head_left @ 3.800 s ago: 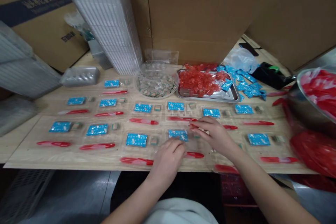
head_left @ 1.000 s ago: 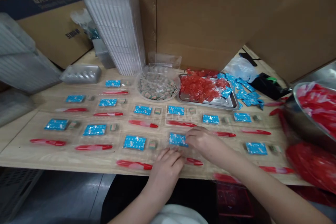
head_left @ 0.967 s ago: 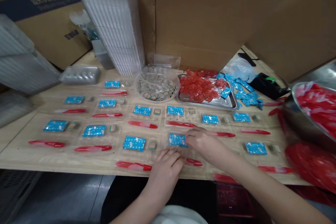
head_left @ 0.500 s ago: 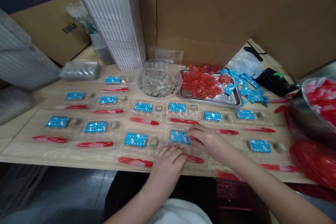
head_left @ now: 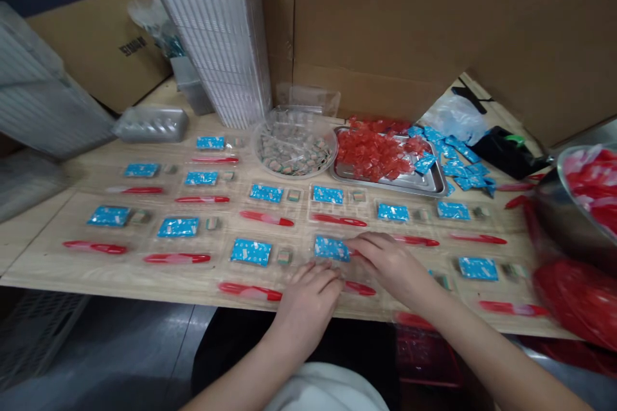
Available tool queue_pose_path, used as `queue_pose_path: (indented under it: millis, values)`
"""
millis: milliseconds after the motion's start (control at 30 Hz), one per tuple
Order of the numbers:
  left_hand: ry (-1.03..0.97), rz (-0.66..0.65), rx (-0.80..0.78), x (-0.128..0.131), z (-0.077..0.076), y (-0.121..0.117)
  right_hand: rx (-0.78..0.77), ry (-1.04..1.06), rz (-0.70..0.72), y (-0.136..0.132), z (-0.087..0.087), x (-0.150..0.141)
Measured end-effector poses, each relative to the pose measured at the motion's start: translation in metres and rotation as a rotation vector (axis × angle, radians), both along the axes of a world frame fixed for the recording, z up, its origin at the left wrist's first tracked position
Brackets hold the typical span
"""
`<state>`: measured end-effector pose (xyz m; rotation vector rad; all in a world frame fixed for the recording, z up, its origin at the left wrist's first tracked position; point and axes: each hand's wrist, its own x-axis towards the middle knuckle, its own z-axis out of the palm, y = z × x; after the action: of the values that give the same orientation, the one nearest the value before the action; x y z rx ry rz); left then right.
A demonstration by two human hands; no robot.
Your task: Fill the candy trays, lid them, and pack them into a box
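Tabletop (head_left: pixel 144 282) laid out in neat rows

Nearest you, your left hand (head_left: pixel 308 305) lies flat and open on clear plastic, its fingertips (head_left: pixel 332 275) just short of the red plastic stick (head_left: pixel 359 288) and just below the blue sachet (head_left: pixel 330 248). Your right hand (head_left: pixel 393 263) reaches in from the other side, fingers loosely extended, with their tips at the sachet's right edge. Neither hand visibly grips anything; both are open.

That sachet sits in the front row, with a small wrapped cube (head_left: pixel 284 257) a little to its left, beyond a second sachet. More blue sachets, cubes and red sticks in clear wrap run in rows across the wood.

Farther back, a round clear bowl (head_left: pixel 295 151) holds wrapped cubes, and beside it a steel tray (head_left: pixel 388 183) is heaped with red wrapped pieces. Loose blue sachets (head_left: pixel 457 164) spill to its right, near a black tape dispenser (head_left: pixel 511 154). At the right edge, a steel bowl (head_left: pixel 554 212) of red pieces stands above a red plastic bag (head_left: pixel 576 302). A tall stack of clear trays (head_left: pixel 216 32) leans against the cardboard box (head_left: pixel 385 13) behind everything.
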<state>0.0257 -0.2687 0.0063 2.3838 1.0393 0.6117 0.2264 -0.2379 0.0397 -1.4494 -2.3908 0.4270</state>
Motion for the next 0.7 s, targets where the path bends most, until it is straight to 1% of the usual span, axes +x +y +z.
queue_pose_path:
  millis: [67, 133, 300, 367, 433, 467, 533, 567, 600, 633, 700]
  values:
    - [-0.004, 0.0, -0.001, 0.0, 0.0, 0.0, 0.029, -0.01, 0.004, 0.0, 0.001, -0.001]
    - [-0.006, -0.001, 0.0, 0.0, -0.001, 0.0, 0.019, 0.004, 0.005, 0.002, 0.0, -0.001]
    - [0.007, 0.0, 0.015, 0.001, -0.001, 0.0, -0.08, 0.044, 0.017, 0.006, -0.005, -0.005]
    - [0.005, 0.002, 0.013, 0.0, 0.0, 0.0, -0.126, 0.082, 0.036, 0.006, -0.005, 0.0]
    - [-0.006, 0.005, 0.005, 0.0, 0.0, 0.001, -0.125, 0.131, 0.029, 0.012, -0.002, 0.014]
    - [-0.012, 0.006, 0.001, 0.0, 0.001, 0.001, -0.09, 0.152, -0.025, 0.018, 0.0, 0.025]
    - [-0.019, 0.004, 0.001, 0.0, 0.001, 0.0, 0.044, 0.149, -0.249, 0.037, 0.0, 0.05]
    - [-0.02, 0.001, 0.005, 0.0, 0.001, 0.0, 0.12, 0.11, -0.377, 0.051, -0.002, 0.062]
    - [-0.018, -0.002, 0.009, 0.0, 0.002, 0.0, 0.169, 0.045, -0.463, 0.065, -0.004, 0.073]
    - [-0.014, -0.003, 0.012, 0.0, 0.002, 0.0, 0.177, -0.036, -0.469, 0.081, -0.007, 0.081]
    - [-0.006, -0.007, 0.01, 0.0, 0.003, 0.001, 0.163, -0.185, -0.416, 0.109, -0.015, 0.09]
